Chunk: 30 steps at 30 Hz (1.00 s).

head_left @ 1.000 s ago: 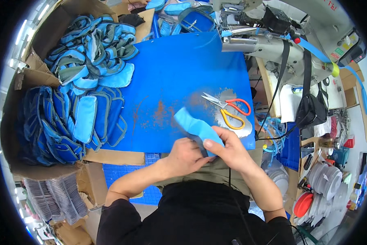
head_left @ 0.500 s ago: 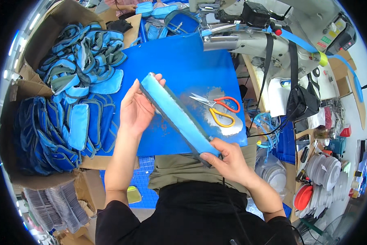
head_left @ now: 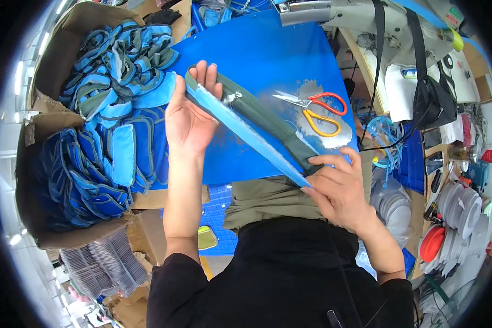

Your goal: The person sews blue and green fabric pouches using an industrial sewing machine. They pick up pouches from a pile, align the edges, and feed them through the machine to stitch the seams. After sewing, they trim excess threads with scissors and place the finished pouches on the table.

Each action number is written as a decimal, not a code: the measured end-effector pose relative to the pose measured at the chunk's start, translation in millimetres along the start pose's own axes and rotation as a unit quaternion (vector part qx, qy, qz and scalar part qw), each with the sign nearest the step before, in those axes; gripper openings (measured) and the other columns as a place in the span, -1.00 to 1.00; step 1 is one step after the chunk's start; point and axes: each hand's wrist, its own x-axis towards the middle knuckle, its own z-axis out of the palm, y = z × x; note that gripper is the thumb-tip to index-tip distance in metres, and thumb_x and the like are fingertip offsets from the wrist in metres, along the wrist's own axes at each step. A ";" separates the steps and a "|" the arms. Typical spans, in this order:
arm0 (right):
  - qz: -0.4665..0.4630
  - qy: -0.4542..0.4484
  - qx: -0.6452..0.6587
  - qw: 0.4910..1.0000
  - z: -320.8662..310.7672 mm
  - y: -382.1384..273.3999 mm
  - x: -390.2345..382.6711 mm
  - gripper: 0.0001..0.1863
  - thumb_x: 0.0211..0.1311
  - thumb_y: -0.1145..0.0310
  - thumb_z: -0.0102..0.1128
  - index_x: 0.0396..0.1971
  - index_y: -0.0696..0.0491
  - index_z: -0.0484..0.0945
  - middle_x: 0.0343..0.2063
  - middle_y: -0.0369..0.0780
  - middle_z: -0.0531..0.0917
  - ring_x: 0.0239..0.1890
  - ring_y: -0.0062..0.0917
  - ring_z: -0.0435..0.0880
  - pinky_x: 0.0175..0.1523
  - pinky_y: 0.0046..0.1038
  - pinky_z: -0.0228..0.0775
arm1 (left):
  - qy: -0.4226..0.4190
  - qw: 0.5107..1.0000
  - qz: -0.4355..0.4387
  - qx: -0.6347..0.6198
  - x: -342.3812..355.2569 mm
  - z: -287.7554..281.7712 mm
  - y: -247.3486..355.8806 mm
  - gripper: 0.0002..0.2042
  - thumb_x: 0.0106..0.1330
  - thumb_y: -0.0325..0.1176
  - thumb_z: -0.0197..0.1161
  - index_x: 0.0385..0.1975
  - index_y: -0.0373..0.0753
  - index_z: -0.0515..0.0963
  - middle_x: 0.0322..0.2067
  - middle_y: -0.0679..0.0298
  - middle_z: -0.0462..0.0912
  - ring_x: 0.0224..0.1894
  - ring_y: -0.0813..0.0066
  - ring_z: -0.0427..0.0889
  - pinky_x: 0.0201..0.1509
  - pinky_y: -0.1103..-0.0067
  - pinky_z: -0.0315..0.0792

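Observation:
A long fabric strip (head_left: 257, 139), light blue along one side and dark green along the other, slants between my hands above the blue table. A small metal zipper pull (head_left: 234, 98) shows on its green side, near the upper end. My left hand (head_left: 194, 117), palm up, holds that far end across its fingers. At the near end, my right hand (head_left: 336, 186) pinches the strip between thumb and fingers. Scissors (head_left: 317, 112) with one red and one yellow handle lie on the table, right of the strip, blades partly apart and pointing left.
Cardboard boxes at left hold tangled blue and green strips (head_left: 117, 74) and stacked blue panels (head_left: 92, 169). Across the top right extends a sewing machine arm (head_left: 306, 12). A black pouch (head_left: 436, 104) hangs at right, above shelves with white discs (head_left: 459, 202).
The strip has rolled over between my hands, so its green zippered side now shows beside a narrower blue band. My head view has shifted. Both hands keep their ends.

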 end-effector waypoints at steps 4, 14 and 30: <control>0.102 -0.019 0.088 0.991 7.1 0.6 4.4 -0.66 0.16 0.10 0.50 -0.19 0.02 0.76 -0.20 -0.28 0.78 -0.08 -0.33 0.69 0.43 -0.02 0.08 | 0.005 0.993 0.045 0.110 -7.3 -0.1 -19.8 -0.64 0.64 -0.10 0.01 0.12 -0.24 0.58 0.36 0.14 0.47 0.50 0.14 0.30 0.49 0.14 0.35; 0.011 0.031 0.067 0.997 6.4 2.2 6.0 -0.81 0.09 0.28 0.54 -0.32 -0.03 0.72 -0.40 -0.32 0.72 -0.23 -0.43 0.67 0.31 -0.08 0.18 | 0.045 0.964 0.113 0.238 -1.4 7.5 -18.6 -0.61 0.60 -0.20 0.09 0.25 -0.34 0.47 0.37 0.12 0.45 0.47 0.12 0.35 0.52 0.17 0.33; 0.040 0.059 0.045 0.996 1.2 13.4 -4.8 -0.86 0.02 0.34 0.52 -0.48 -0.01 0.70 0.14 -0.21 0.61 0.16 -0.25 0.56 0.21 -0.17 0.21 | 0.037 0.975 0.130 0.174 -6.3 14.4 -7.0 -0.67 0.61 -0.28 0.06 0.13 -0.40 0.56 0.33 0.11 0.51 0.51 0.18 0.29 0.62 0.15 0.14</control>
